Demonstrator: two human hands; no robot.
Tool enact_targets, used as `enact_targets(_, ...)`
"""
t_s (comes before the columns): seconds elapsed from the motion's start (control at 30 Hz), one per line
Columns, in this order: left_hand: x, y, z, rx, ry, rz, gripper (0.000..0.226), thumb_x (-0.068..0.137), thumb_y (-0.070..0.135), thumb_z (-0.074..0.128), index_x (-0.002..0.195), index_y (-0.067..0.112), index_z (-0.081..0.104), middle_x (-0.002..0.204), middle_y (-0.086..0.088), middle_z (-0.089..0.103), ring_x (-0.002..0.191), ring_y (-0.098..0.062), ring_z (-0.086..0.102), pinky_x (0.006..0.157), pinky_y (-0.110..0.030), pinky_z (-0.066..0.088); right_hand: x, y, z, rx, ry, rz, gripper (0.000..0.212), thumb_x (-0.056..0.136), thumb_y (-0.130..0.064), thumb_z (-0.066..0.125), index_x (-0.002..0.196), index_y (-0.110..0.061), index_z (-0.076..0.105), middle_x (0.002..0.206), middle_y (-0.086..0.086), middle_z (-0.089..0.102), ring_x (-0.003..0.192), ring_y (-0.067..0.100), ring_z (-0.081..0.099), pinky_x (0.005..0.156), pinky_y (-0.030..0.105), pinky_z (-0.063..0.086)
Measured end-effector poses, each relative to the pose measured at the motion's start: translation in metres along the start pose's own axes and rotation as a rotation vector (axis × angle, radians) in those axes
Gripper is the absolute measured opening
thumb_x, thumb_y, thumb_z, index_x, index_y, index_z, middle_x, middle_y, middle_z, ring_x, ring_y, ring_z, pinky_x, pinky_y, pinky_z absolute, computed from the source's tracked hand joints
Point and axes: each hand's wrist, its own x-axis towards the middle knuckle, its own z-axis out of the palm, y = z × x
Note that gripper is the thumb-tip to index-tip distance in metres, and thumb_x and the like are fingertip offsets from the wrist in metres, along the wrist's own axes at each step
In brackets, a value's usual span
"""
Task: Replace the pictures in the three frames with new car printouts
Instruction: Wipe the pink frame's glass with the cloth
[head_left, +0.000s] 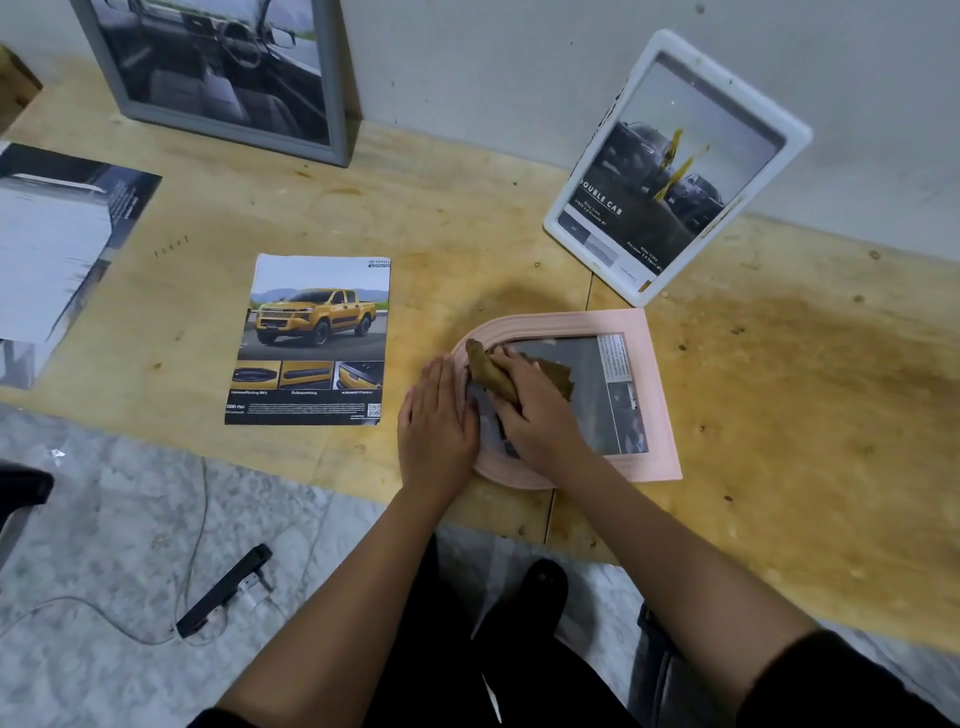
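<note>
A pink arched frame lies flat on the plywood board, with a grey car picture under its glass. My right hand grips a brown cloth on the glass near the arched end. My left hand rests flat on the frame's arched rim, fingers straight. A printout of a yellow pickup lies flat to the left of the frame. A white frame with a dark "Double Cab" picture leans on the wall behind. A grey frame showing a car interior leans at the back left.
More printed sheets lie stacked at the left edge. The plywood board rests on a marble floor. A black phone with a white cable lies on the floor in front. My knees are at the bottom.
</note>
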Motion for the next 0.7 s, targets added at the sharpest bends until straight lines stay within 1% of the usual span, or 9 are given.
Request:
enact_targets(0.1,0.0,0.001,-0.001,-0.012,0.015,0.004,0.054,0.094,0.033,0.028,0.138,0.004,0.042,0.141,-0.012,0.047,0.132,-0.025,0.043,0.105,-0.042,0.035,0.006,0.004,-0.014,0.024,-0.097,-0.06,0.033,0.088,-0.03,0.045,0.116,-0.018,0.057,0.104,0.002,0.061,0.099,0.021,0.054,0.081,0.028,0.036)
enact_targets(0.2,0.0,0.0,-0.003,-0.045,0.033,0.008,0.055,0.09,0.03,0.031,0.136,0.003,0.045,0.139,-0.013,0.049,0.13,-0.027,0.046,0.103,-0.045,0.037,0.011,0.006,-0.029,-0.001,-0.264,-0.1,0.005,0.087,-0.031,0.045,0.086,-0.03,0.05,0.076,-0.01,0.053,0.072,0.011,0.05,0.066,0.029,0.033)
enact_targets(0.23,-0.001,-0.001,-0.003,-0.048,0.029,0.013,0.056,0.089,0.03,0.032,0.136,0.003,0.044,0.139,-0.013,0.049,0.13,-0.028,0.046,0.103,-0.045,0.037,0.011,0.007,-0.033,0.004,-0.298,-0.115,0.006,0.086,-0.031,0.046,0.081,-0.028,0.048,0.071,-0.012,0.051,0.067,0.007,0.048,0.063,0.028,0.032)
enact_targets(0.3,-0.002,-0.001,-0.003,-0.036,0.024,0.023,0.056,0.09,0.032,0.031,0.137,0.003,0.043,0.14,-0.013,0.048,0.131,-0.028,0.044,0.104,-0.045,0.035,0.01,0.011,-0.041,0.014,-0.34,-0.114,0.01,0.086,-0.03,0.046,0.077,-0.026,0.05,0.068,-0.012,0.05,0.065,0.005,0.047,0.062,0.029,0.033)
enact_targets(0.37,-0.003,0.0,-0.003,-0.02,0.026,0.021,0.057,0.092,0.034,0.028,0.139,0.004,0.041,0.142,-0.012,0.045,0.133,-0.026,0.041,0.106,-0.043,0.033,0.005,0.019,-0.05,0.01,-0.379,-0.11,0.012,0.085,-0.03,0.046,0.075,-0.029,0.051,0.067,-0.007,0.052,0.064,0.011,0.049,0.062,0.033,0.035)
enact_targets(0.47,-0.003,0.001,-0.002,-0.021,0.022,0.005,0.059,0.092,0.036,0.024,0.142,0.007,0.036,0.146,-0.008,0.041,0.137,-0.022,0.035,0.11,-0.039,0.026,-0.009,0.033,-0.07,-0.025,-0.464,-0.057,0.024,0.082,-0.03,0.047,0.072,-0.01,0.056,0.067,0.002,0.053,0.061,0.013,0.047,0.06,0.029,0.032)
enact_targets(0.53,-0.004,0.002,-0.001,-0.027,0.033,0.003,0.059,0.091,0.035,0.023,0.142,0.008,0.035,0.147,-0.007,0.04,0.138,-0.021,0.034,0.11,-0.038,0.024,-0.013,0.043,-0.089,-0.074,-0.48,-0.013,0.027,0.077,-0.036,0.047,0.062,-0.015,0.051,0.06,-0.003,0.047,0.054,0.008,0.041,0.055,0.025,0.029)
enact_targets(0.6,-0.004,0.001,-0.001,-0.028,0.04,0.005,0.059,0.091,0.035,0.023,0.143,0.009,0.035,0.147,-0.006,0.039,0.138,-0.02,0.033,0.111,-0.038,0.024,-0.01,0.042,-0.108,-0.108,-0.485,0.116,0.029,0.069,-0.045,0.046,0.057,-0.019,0.045,0.056,-0.003,0.043,0.052,0.009,0.038,0.054,0.025,0.028)
enact_targets(0.7,-0.004,0.001,0.0,-0.026,0.035,-0.001,0.059,0.091,0.036,0.023,0.143,0.01,0.034,0.148,-0.005,0.038,0.139,-0.02,0.031,0.111,-0.038,0.024,0.003,0.03,-0.122,0.039,-0.416,0.284,0.026,0.085,-0.027,0.054,0.063,-0.013,0.056,0.062,0.003,0.055,0.059,0.016,0.051,0.06,0.027,0.041)
